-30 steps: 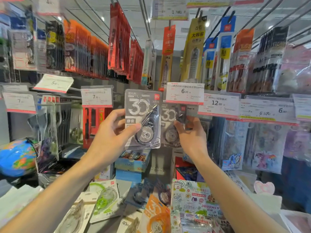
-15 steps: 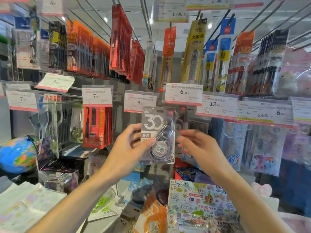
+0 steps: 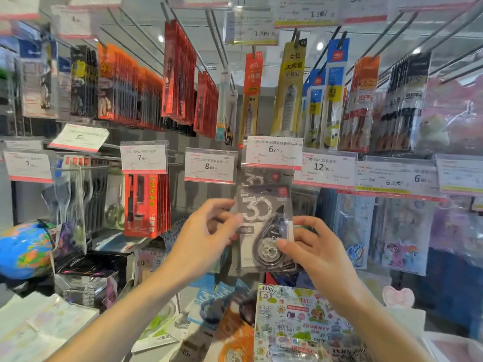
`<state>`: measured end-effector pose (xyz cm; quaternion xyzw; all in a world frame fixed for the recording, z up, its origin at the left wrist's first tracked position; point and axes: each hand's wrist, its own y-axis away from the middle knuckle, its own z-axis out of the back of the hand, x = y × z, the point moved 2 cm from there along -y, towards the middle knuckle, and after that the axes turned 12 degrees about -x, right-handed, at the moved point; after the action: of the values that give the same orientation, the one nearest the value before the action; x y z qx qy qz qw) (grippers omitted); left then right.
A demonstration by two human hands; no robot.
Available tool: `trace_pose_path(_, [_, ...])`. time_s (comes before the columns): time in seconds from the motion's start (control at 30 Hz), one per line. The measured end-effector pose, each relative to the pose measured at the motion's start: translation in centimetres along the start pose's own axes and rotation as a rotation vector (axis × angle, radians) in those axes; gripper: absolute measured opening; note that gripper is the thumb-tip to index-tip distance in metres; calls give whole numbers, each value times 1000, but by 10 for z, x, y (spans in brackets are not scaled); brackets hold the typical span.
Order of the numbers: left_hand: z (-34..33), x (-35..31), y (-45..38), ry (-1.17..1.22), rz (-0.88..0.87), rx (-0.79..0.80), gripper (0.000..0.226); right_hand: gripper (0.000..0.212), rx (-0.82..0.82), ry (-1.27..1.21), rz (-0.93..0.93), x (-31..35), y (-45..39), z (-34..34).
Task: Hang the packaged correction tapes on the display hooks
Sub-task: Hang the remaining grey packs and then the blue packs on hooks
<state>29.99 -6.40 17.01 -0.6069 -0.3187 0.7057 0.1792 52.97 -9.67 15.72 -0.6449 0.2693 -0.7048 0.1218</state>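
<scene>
Overhead, the 6.00 price tag [image 3: 272, 152] fronts the held correction tape pack [image 3: 264, 226].

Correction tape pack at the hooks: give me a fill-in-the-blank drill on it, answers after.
1. The correction tape pack shows the large number ____.
2. It is held by ____ hands, the left hand and the right hand.
3. The price tag directly above it reads ____.
4. The globe sits at the far ____ of the view.

Answers: 30; two; 6.00; left

Both hands [image 3: 317, 253] grip correction tape pkg [image 3: 264, 228].
</scene>
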Motion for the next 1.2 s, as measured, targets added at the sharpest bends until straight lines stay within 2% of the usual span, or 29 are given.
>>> trace_pose_path(0.13, [2, -36, -28, 6, -82, -33, 12, 59, -35, 13, 37, 6, -1, 15])
trace_pose_path(0.3, [1, -70, -41, -51, -215, -26, 16, 56, -62, -17, 74, 8, 1, 20])
trace_pose_path(0.5, [7, -79, -41, -34, -279, -32, 17, 49, -45, 5, 134, 16, -2, 9])
trace_pose_path(0.6, [9, -79, -41, -44, -285, -26, 16, 48, -49, -6, 152, 21, -5, 3])
trace_pose_path(0.77, [11, -77, -40, -33, -275, -28, 16, 60, -54, 6, 166, 24, -9, -5])
trace_pose_path(0.87, [11, -75, -39, -26, -269, -8, 17, 58, -64, 1, 170, 25, -10, -7])
trace_pose_path(1.0, [11, -71, -38, -16, -265, 14, 18, 44, -61, -16, 179, 21, -12, -10])
trace_pose_path(1.2, [11, -46, -32, -56, -201, -16, 13, 54, -115, 5, 207, 14, -13, -17])
